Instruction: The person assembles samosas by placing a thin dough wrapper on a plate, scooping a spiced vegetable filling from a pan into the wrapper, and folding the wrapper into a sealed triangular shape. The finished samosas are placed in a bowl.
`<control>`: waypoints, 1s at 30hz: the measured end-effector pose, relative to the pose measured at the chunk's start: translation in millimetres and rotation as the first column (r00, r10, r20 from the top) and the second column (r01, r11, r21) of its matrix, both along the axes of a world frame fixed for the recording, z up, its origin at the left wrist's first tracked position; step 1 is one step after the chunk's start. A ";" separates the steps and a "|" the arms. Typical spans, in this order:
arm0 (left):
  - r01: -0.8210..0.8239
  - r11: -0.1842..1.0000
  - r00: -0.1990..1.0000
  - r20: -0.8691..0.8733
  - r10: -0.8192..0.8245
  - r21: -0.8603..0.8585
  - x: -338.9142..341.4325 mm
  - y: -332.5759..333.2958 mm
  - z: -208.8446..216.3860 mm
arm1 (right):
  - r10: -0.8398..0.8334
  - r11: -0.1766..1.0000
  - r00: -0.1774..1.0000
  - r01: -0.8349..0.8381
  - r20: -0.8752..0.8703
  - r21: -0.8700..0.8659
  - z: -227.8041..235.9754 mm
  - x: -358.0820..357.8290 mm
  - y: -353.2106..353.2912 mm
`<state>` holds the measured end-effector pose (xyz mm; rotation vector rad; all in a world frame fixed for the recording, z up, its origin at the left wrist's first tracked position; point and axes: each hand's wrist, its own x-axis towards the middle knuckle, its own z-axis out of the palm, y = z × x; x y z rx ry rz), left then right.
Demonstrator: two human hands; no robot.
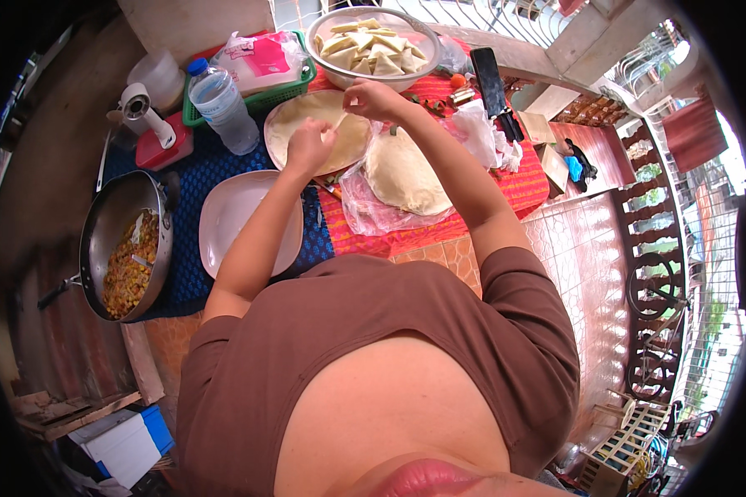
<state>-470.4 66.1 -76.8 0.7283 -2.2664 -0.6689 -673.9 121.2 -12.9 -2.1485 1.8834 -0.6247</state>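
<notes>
My left hand point(311, 145) and my right hand point(373, 101) are over a round tray point(269, 142) covered by pale, thin dough sheets point(298, 112). The fingers of both hands are closed in a pinch, apparently at an edge of the dough sheet between them; the fingertips are partly hidden. Beneath my right forearm, a round stack of dough wrappers point(406, 176) lies on clear plastic point(360, 211). Behind my hands, a large bowl point(427, 70) holds several folded triangular pastries point(375, 51). A square pale plate point(222, 219) rests beside my left forearm.
At the left, a deep pan point(99, 217) contains chopped, cooked filling point(133, 269) and a spoon. A water bottle point(225, 112) stands by a green basket point(308, 73), near a white handheld fan point(137, 101) and red container point(164, 147). A phone point(487, 74) stands at the far right.
</notes>
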 end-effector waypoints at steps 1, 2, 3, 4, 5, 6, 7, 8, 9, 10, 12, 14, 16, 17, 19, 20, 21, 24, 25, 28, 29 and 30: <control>-0.018 1.000 1.000 0.010 0.018 -0.001 -2.1 -8.5 5.0 | 0.009 1.000 0.999 -0.007 0.049 -0.028 -2.1 0.5 -2.0; -0.033 0.999 0.999 0.022 0.033 -0.001 -3.4 -19.2 18.4 | 0.005 0.997 0.990 0.006 0.138 -0.082 -1.6 4.3 -1.0; -0.047 0.999 0.998 0.033 0.047 -0.001 -1.6 -27.1 30.1 | 0.005 0.991 0.974 0.025 0.226 -0.134 -0.7 8.3 0.1; -0.008 1.000 0.997 0.080 0.008 -0.003 2.0 -28.6 47.7 | 0.006 0.981 0.951 0.054 0.310 -0.184 1.9 11.1 2.6; 0.031 1.000 0.991 0.127 -0.030 -0.005 6.2 -30.0 70.5 | 0.012 0.980 0.943 0.055 0.334 -0.189 3.9 12.6 3.9; 0.066 0.998 0.983 0.173 -0.064 -0.010 11.3 -32.0 89.5 | -0.020 0.977 0.965 0.075 0.261 -0.200 6.3 13.0 3.0; 0.093 0.995 0.985 0.146 -0.087 -0.037 15.8 -37.4 100.2 | -0.053 0.972 0.981 0.093 0.185 -0.214 9.1 12.7 0.8; 0.120 0.991 0.986 0.120 -0.112 -0.064 19.7 -44.1 109.6 | -0.088 0.967 0.990 0.112 0.109 -0.229 11.8 11.7 -1.8; 0.146 0.985 0.986 0.094 -0.137 -0.092 23.2 -49.3 118.3 | -0.121 0.950 0.992 0.125 0.033 -0.286 15.3 10.1 -4.0; 0.129 0.985 0.991 0.059 -0.123 -0.111 28.1 -48.3 130.6 | -0.157 0.930 0.987 0.135 -0.039 -0.342 18.0 6.9 -5.1; 0.090 0.986 0.996 -0.011 -0.092 -0.143 45.0 -40.8 155.5 | -0.135 0.958 0.984 0.158 0.114 -0.237 32.4 6.2 -0.5; 0.125 0.990 0.987 -0.099 -0.131 -0.063 74.0 -28.9 178.2 | -0.089 0.995 0.835 0.054 0.543 0.080 71.9 21.7 17.6; 0.136 0.990 0.982 -0.138 -0.129 0.040 100.8 -18.0 185.3 | 0.090 0.991 0.666 -0.131 0.740 -0.003 84.0 29.5 29.3; 0.114 0.987 0.987 -0.121 -0.101 0.109 117.3 -14.9 183.2 | 0.147 0.979 0.614 -0.205 0.776 -0.023 87.1 34.8 32.5; 0.027 0.981 0.998 -0.058 -0.016 0.193 146.1 0.3 175.9 | 0.174 0.959 0.554 -0.282 0.814 -0.013 94.9 58.5 39.3; -0.031 0.978 0.999 -0.014 0.035 0.206 159.1 9.8 170.3 | 0.148 0.939 0.522 -0.342 0.840 0.047 90.2 69.7 38.3; -0.090 0.972 0.996 0.031 0.085 0.216 168.2 14.2 164.3 | 0.127 0.933 0.515 -0.352 0.848 0.075 83.5 85.5 41.2; -0.296 0.945 0.910 0.258 0.324 -0.142 187.6 12.2 130.1 | -0.032 0.928 0.413 -0.325 0.910 0.181 20.7 130.4 35.3; -0.254 0.908 0.916 0.217 0.336 -0.333 198.7 8.6 108.4 | -0.161 0.899 0.602 -0.237 0.782 0.368 6.5 141.5 34.4; -0.069 0.969 0.933 0.330 0.146 -0.236 216.3 30.5 100.7 | -0.204 0.951 0.778 0.013 0.595 0.309 -15.1 177.0 49.9; 0.025 0.996 0.931 0.364 0.008 -0.087 228.8 34.6 93.6 | -0.183 0.963 0.819 0.037 0.544 0.268 -15.3 183.1 51.7; 0.117 0.991 0.918 0.374 -0.133 0.066 242.0 37.7 82.0 | -0.166 0.972 0.855 0.059 0.491 0.225 -15.9 186.8 54.2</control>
